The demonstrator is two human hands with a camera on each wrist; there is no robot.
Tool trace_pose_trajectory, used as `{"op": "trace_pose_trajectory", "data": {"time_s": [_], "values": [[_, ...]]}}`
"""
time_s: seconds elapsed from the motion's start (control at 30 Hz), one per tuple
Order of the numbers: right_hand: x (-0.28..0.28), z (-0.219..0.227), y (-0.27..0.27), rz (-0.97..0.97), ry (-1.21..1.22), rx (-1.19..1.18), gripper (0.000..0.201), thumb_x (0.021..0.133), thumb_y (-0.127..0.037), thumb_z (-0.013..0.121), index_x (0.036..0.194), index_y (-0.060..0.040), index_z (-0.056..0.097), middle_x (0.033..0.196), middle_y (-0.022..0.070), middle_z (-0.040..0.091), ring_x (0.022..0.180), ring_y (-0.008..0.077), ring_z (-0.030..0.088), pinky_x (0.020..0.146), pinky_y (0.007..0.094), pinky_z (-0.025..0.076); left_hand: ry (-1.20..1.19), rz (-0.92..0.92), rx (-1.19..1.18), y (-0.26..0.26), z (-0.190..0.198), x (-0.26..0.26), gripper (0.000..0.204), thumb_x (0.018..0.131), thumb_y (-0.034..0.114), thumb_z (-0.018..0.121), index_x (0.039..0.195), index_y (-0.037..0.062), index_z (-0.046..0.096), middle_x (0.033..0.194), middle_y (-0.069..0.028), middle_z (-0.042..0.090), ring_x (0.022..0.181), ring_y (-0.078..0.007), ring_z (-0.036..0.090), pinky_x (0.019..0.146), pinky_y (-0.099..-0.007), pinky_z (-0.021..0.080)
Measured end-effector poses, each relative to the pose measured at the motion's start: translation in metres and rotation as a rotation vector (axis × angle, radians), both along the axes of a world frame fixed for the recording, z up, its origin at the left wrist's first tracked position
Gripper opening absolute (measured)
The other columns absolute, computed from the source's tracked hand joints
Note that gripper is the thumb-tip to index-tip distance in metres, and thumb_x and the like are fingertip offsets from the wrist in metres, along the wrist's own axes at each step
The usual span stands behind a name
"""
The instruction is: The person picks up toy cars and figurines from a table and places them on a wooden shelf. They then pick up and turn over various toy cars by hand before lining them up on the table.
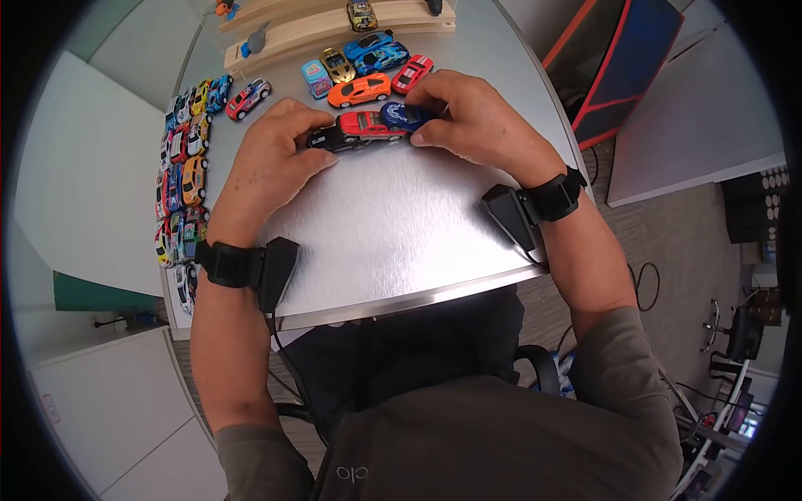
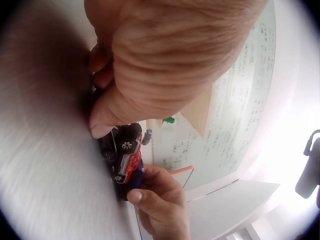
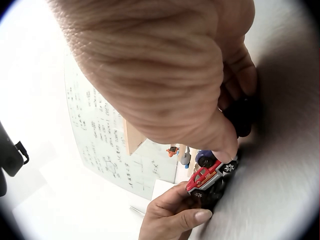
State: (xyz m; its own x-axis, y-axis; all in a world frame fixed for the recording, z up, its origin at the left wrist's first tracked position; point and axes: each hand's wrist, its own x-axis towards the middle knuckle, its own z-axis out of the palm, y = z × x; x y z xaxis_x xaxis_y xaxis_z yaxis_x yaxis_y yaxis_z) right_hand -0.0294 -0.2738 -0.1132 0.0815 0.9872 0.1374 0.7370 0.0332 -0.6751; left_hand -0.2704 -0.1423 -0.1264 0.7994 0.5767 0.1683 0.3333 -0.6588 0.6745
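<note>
My left hand [image 1: 280,159] grips a black toy car [image 1: 324,139] between thumb and fingers. Opposite it, my right hand [image 1: 472,121] pinches a dark blue toy car [image 1: 399,117] with a pale pattern on its top. Between the hands sits a red toy car [image 1: 365,123] with grey lower sides, overlapping both of those cars. The right wrist view has the red car [image 3: 202,178] tilted, close beside the fingers of the left hand [image 3: 170,212]. From the left wrist, the blue car is mostly hidden behind the red one and the right hand [image 2: 162,200].
Just beyond the hands stand an orange car [image 1: 359,89], a red striped car [image 1: 413,73] and several others. Rows of toy cars [image 1: 178,179] line the table's left side. A wooden track [image 1: 313,37] lies at the back. The metal table [image 1: 376,225] ends near the person's lap.
</note>
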Motion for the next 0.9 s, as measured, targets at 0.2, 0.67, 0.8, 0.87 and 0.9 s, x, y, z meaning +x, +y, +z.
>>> {"op": "trace_pose_trajectory", "data": {"time_s": [0.2,0.67,0.8,0.87,0.9], "values": [[0.0003,-0.0007,-0.0001,-0.004,-0.002,0.005,0.037,0.079,-0.005,0.079,0.113,0.0022,0.066,0.104,0.0154,0.069,0.096,0.0247,0.068,0.087,0.0349,0.054,0.004,0.002,0.004,0.0001,0.0002,-0.0003,0.044,0.075,-0.003,0.078,0.118,-0.0001,0.07,0.099,-0.0001,0.058,0.079,-0.0086,0.052,0.07,-0.0225,0.044],[0.0013,-0.0011,-0.0003,0.004,0.017,0.008,0.036,0.078,-0.005,0.079,0.111,0.0023,0.067,0.102,0.0152,0.069,0.094,0.0245,0.068,0.085,0.0346,0.054,-0.001,0.005,0.018,-0.0016,0.0015,0.0006,0.041,0.074,-0.003,0.078,0.115,-0.0013,0.07,0.097,-0.0011,0.058,0.081,-0.0106,0.053,0.073,-0.0237,0.045],[0.0027,-0.0019,-0.0001,0.017,0.041,0.036,0.039,0.077,-0.014,0.08,0.109,0.004,0.068,0.102,0.0223,0.07,0.095,0.0354,0.068,0.085,0.0405,0.053,-0.001,0.006,0.013,-0.0023,0.0025,0.001,0.042,0.074,-0.003,0.078,0.115,-0.0012,0.07,0.095,-0.0011,0.057,0.081,-0.011,0.053,0.073,-0.0241,0.045],[0.0019,0.0,-0.0002,0.015,0.03,0.011,0.038,0.077,-0.015,0.08,0.109,0.0037,0.068,0.102,0.0222,0.07,0.095,0.0354,0.068,0.084,0.0405,0.053,-0.002,0.007,0.017,-0.0021,0.0022,0.001,0.042,0.074,-0.003,0.078,0.115,-0.0011,0.07,0.095,-0.0011,0.057,0.081,-0.011,0.053,0.073,-0.0241,0.045],[0.0018,-0.0003,-0.0001,0.015,0.03,0.011,0.038,0.077,-0.015,0.08,0.109,0.0037,0.068,0.102,0.0222,0.07,0.095,0.0354,0.068,0.084,0.0405,0.053,-0.011,0.004,0.021,-0.0018,0.0017,0.0009,0.042,0.074,-0.003,0.078,0.115,-0.001,0.07,0.095,-0.001,0.057,0.081,-0.0108,0.053,0.073,-0.024,0.045]]}}
